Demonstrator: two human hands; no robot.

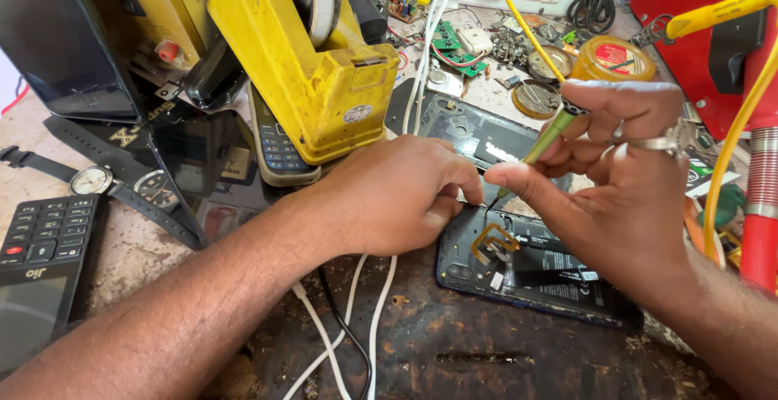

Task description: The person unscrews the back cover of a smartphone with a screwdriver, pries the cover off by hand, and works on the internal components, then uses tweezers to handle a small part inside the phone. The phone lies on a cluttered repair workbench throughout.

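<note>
Right hand: your right hand (pixel 624 173) is closed in a pen grip on the soldering iron (pixel 545 136), thumb and fingers pinched around its green barrel; a ring sits on one finger.
Soldering iron: it slants down to the left, and its dark tip comes down at the upper edge of the opened smartphone (pixel 535 274), just beside your left fingertips. Its yellow handle runs up and back toward the far side of the tabletop.
Left hand: your left hand (pixel 397 193) is curled shut, knuckles up, resting at the phone's upper left corner. What the fingertips pinch is hidden; you cannot tell whether they hold anything.
Opened smartphone: it lies flat on the rusty dark tabletop (pixel 454 351), back cover off, with an orange flex cable and a black battery exposed.
Cables: white and black cables (pixel 348 327) pass under your left wrist toward the near edge.
Left side: a keypad phone (pixel 36 266) and a wristwatch (pixel 93 181) lie well apart from your hands.
Behind hands: a yellow machine housing (pixel 316 68) stands over a second keypad phone (pixel 275 145); a round amber tin (pixel 612 59) sits just behind your right hand.
Right edge: a red stand (pixel 758 205) with a yellow cord.
</note>
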